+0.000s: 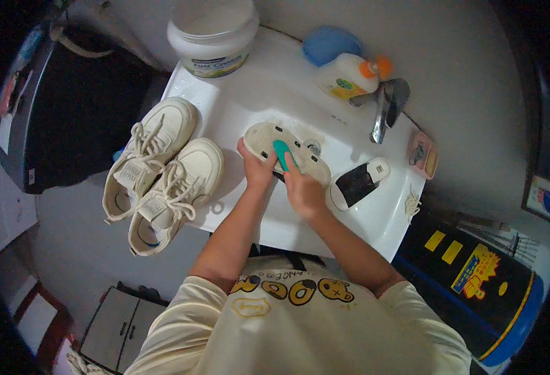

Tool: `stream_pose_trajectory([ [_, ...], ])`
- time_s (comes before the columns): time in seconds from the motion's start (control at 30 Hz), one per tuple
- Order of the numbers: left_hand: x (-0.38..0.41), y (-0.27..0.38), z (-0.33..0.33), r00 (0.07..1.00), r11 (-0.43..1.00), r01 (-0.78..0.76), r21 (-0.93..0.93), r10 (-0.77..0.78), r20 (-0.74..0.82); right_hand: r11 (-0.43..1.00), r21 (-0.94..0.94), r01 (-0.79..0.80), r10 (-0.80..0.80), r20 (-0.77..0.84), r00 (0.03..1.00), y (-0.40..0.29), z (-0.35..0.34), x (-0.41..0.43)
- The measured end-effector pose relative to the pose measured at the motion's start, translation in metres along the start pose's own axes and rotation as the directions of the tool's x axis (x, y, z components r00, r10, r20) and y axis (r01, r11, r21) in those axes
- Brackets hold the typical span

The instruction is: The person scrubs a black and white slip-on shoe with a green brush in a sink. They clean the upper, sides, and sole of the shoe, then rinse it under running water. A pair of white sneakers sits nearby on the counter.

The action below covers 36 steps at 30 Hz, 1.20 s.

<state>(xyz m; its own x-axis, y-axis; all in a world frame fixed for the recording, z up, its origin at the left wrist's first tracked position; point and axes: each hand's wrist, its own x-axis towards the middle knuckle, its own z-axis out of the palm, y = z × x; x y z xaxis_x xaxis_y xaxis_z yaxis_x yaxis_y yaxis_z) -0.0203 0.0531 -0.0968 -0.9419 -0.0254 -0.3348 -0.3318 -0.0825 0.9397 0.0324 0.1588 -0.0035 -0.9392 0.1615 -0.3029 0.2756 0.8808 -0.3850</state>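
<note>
My left hand (257, 169) grips the edge of a slide sandal (261, 136), whose ribbed pale sole faces up over the sink basin. The sole has several small dark rectangular inserts. In my right hand (306, 193) is a green brush (281, 152), held against the middle of that sole; its bristles are hidden from view. To the right, a second slide sandal (360, 183) with a white footbed and black strap lies in the white sink (275, 234). The metal drain (311, 146) shows just beyond the held sandal.
Two cream lace-up sneakers (176, 192) rest on the sink's left side. Behind stand a white plastic tub (214, 42), a blue bowl (331, 44) and a pump bottle (350, 77), close to the metal faucet (385, 110). A pink soap dish (422, 154) and white laces (412, 205) occupy the right rim.
</note>
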Motion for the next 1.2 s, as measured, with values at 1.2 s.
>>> stream_pose_trajectory([
  [1.2, -0.017, -0.009, -0.002, 0.989, 0.992, 0.123, 0.030, -0.120, -0.083, 0.984, -0.062, -0.165, 0.173, 0.174, 0.969, 0.020, -0.014, -0.022],
])
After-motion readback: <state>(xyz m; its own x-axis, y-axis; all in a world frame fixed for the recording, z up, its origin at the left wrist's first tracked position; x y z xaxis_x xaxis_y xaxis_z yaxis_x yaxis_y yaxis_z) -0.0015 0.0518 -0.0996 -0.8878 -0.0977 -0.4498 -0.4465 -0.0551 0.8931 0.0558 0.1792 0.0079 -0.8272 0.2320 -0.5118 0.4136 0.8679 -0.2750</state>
